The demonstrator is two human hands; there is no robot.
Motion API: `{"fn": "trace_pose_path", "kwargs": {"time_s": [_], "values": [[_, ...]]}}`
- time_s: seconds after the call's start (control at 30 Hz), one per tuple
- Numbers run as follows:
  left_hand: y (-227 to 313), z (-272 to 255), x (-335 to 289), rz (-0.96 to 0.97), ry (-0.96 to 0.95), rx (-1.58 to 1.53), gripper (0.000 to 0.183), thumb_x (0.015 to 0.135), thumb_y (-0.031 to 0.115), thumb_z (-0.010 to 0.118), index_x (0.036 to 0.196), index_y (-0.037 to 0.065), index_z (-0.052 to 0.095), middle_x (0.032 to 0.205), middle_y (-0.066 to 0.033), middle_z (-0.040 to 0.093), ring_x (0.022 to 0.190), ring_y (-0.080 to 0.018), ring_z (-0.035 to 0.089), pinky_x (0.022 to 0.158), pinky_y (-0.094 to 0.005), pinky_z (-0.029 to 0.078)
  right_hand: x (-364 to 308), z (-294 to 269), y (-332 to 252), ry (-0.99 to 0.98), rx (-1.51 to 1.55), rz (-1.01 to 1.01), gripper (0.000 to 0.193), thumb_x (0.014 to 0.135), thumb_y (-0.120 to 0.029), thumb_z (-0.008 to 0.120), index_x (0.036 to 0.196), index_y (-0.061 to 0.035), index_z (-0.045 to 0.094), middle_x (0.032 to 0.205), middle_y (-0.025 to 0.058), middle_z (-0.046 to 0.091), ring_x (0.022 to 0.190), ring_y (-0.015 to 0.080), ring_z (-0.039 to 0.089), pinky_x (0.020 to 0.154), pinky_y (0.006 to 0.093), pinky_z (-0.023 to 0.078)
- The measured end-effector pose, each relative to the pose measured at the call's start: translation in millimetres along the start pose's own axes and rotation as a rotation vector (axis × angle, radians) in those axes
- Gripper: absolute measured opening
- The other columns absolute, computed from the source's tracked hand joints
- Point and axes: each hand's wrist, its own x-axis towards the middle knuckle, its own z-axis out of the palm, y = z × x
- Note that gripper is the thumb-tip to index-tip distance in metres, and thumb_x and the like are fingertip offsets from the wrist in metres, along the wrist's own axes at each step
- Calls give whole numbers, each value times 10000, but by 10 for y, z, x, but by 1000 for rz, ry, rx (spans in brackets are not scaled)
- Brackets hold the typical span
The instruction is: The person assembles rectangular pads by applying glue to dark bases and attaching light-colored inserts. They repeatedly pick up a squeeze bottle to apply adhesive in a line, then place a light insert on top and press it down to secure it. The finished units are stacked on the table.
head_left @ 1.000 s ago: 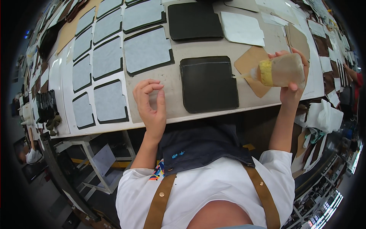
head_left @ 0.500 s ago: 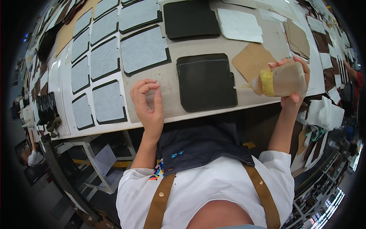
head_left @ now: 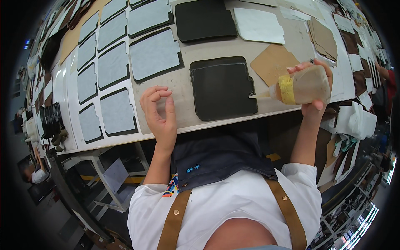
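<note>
My right hand [head_left: 313,85] is wrapped round a translucent squeeze bottle [head_left: 306,86] with yellow tape about its shoulder. The bottle lies on its side in the air, its thin nozzle pointing left over the right edge of a black panel [head_left: 221,91]. A shiny wet-looking trace shows along that notched edge; whether the tip touches the panel I cannot tell. To the left of the panel, my left hand [head_left: 160,114] hovers with curled fingers, thumb apart from them and nothing between. Beneath the bottle lies a tan card [head_left: 271,62].
Rows of pale grey pieces with black edges [head_left: 156,56] cover the table's left side. Beyond the panel are a stack of black pieces [head_left: 204,21] and white sheets [head_left: 258,26]. Brown card pieces [head_left: 323,37] lie at right, and a crumpled white bag [head_left: 354,123] hangs by the table edge.
My right hand has brought the bottle slightly left, so its nozzle now reaches over the panel's right edge. My left hand has hardly moved.
</note>
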Motion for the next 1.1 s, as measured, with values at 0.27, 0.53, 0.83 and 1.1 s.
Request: {"fn": "trace_pose_path", "kwargs": {"time_s": [0.27, 0.53, 0.83, 1.1], "values": [[14, 2, -2, 2, 3, 7, 106, 984, 26, 603, 1087, 39, 619, 1227, -101, 586, 1192, -216, 537, 1079, -346, 377, -278, -87, 15, 77, 15, 47, 1164, 630, -735, 841, 1432, -11, 408, 1180, 218, 645, 1068, 395, 696, 959, 516, 569], [32, 28, 13, 2, 42, -18, 107, 948, 37, 637, 1052, 58, 631, 1177, -98, 620, 1166, -254, 520, 1038, -369, 389, -837, -29, -183, 444, 278, 199, 1021, 855, -649, 731, 1554, -45, 298, 1423, 222, 504, 1370, 442, 494, 1160, 519, 403], [-2, 30, 19, 15, 53, -51, 99, 950, 46, 639, 1050, 54, 641, 1175, -94, 627, 1172, -253, 521, 1049, -374, 385, -1354, 428, -49, 460, -125, -246, 901, 782, -497, 875, 1372, -106, 316, 1258, 219, 540, 1144, 367, 625, 1030, 521, 522], [-30, -8, -2, 44, 21, 1, 120, 983, 33, 609, 1101, 35, 625, 1221, -95, 603, 1196, -218, 543, 1079, -343, 377, -1429, 474, 1, 321, -193, -450, 911, 752, -333, 923, 1391, -127, 307, 1261, 237, 536, 1110, 370, 644, 962, 491, 594]]}}
